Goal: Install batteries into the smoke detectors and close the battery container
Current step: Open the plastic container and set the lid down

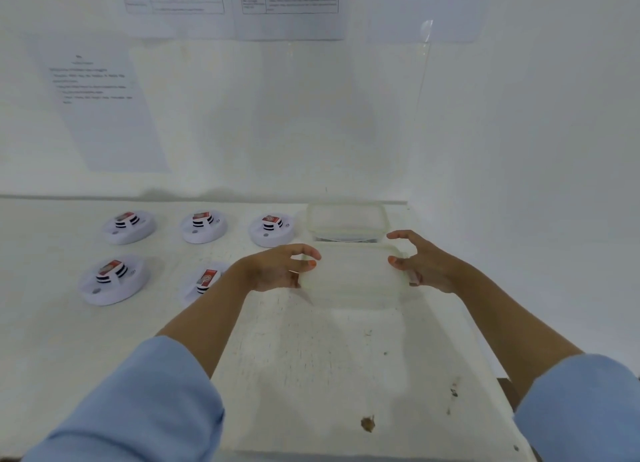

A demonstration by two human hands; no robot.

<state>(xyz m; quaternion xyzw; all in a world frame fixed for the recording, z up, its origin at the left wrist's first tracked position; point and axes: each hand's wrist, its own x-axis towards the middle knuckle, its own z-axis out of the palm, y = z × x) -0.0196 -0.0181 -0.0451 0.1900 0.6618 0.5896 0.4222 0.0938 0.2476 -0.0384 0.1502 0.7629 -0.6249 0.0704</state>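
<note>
A clear plastic lid (349,276) hangs just above the table, held at its two short ends. My left hand (277,269) grips its left end with curled fingers and thumb. My right hand (420,260) holds its right end the same way. Right behind the lid stands the clear battery container (346,215), open at the top, with dark contents at its bottom. Several white round smoke detectors lie to the left in two rows, each with a red-and-white battery showing, such as one (129,226) at the back left and one (114,278) in front of it.
The white table (311,375) carries a few brown stains near its front. A white wall with taped printed sheets (100,115) rises right behind the detectors. The table's right edge runs close beside my right forearm.
</note>
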